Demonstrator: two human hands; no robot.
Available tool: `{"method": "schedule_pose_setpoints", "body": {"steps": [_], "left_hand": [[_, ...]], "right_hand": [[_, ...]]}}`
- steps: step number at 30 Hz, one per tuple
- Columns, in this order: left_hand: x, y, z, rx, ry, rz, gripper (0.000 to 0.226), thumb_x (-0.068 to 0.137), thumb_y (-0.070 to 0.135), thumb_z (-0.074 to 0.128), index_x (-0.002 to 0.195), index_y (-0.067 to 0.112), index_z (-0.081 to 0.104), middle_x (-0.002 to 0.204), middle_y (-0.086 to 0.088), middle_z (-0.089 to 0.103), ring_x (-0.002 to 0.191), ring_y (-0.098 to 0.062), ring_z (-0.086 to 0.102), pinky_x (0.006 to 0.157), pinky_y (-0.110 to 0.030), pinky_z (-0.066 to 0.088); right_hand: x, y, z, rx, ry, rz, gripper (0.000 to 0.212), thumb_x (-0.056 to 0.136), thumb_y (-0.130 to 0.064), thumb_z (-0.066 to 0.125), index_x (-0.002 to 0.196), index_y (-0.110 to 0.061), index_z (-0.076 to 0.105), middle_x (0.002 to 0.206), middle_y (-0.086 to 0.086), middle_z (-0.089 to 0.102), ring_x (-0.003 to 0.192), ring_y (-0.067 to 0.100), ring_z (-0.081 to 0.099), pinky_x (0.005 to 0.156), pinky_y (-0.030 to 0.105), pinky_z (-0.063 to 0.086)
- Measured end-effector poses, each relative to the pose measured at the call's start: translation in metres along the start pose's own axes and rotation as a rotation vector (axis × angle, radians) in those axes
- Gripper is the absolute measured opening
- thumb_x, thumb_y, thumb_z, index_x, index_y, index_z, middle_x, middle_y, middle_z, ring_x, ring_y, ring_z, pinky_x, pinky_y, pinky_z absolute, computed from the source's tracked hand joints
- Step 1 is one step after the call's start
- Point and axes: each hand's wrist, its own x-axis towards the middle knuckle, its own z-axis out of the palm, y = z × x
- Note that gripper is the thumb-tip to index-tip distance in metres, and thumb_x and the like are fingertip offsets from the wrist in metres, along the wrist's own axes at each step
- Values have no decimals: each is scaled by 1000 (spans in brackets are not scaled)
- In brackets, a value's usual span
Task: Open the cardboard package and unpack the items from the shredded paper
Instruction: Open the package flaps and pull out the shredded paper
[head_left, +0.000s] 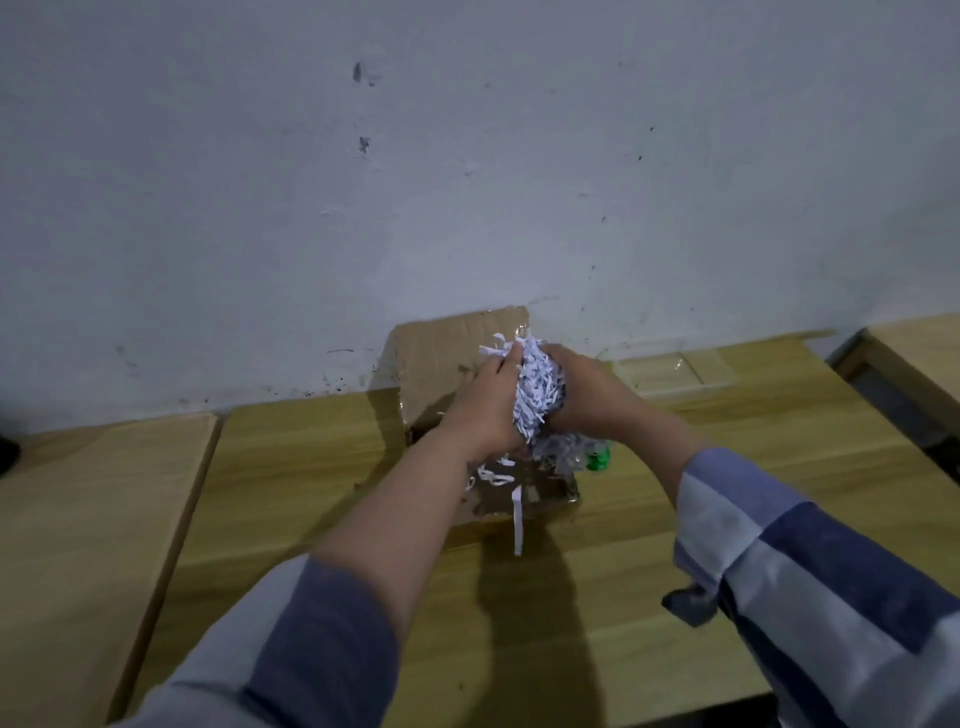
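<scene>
**Both hands cupped on a wad of shredded paper above the open box**

Hand pose: both forearms reached forward from striped blue and grey sleeves pushed up toward the elbows. The left hand (485, 402) was held back-of-hand toward the camera, fingers pressed together and curled round the left side of the wad. The right hand (582, 397) faced it from the other side, fingers wrapped round the far and right side of the wad; its fingertips were hidden behind the paper. The palms faced each other, squeezing the wad between them.

Orientation: the wad of shredded paper (537, 387) stood with its long axis roughly upright, leaning slightly away from the camera, loose ends sticking out at the top and bottom.

Appearance: white crinkled strips, tightly bunched. More strips lay in the cardboard box (498, 499) directly under the hands, and one long strip (517, 522) hung over the box's near wall. The box's rear flap (441, 353) stood up against the white wall. A small green item (598, 460) showed at the box's right side, partly buried in paper; what it is cannot be told.

Location: the box sat on a wooden table (311, 467), near its far edge, by the wall. A clear plastic piece (670, 371) lay on the table to the right of the box, near the far edge.
</scene>
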Motion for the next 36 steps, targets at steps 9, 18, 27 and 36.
{"method": "schedule_pose_setpoints", "body": {"steps": [9,18,27,36], "left_hand": [[40,112,44,3,-32,141,126,66,28,85,153,14,-4,156,-11,20,136,-39,29,111,-41,29],[67,176,158,-43,-200,87,116,72,26,80,154,16,-3,159,-5,14,138,-39,23,113,-42,25],[58,163,182,-40,-212,-5,107,74,34,79,153,27,7,160,3,14,144,-24,17,117,-35,18],[68,169,136,-14,-203,-67,103,71,50,77,152,26,18,158,-1,23,145,-24,22,116,-46,23]], "right_hand": [[-54,86,-67,-18,99,96,85,62,-10,81,137,-11,41,129,11,59,116,28,56,83,22,38],[-86,226,-53,126,-6,187,82,61,-15,82,134,-16,45,128,6,60,117,23,57,86,21,42],[-77,280,-30,-143,-266,235,116,65,-32,81,151,-31,4,151,11,24,134,36,28,108,41,30],[-56,254,-80,-203,-276,120,74,74,-19,77,139,-23,43,146,9,44,131,27,43,105,34,37]]}}
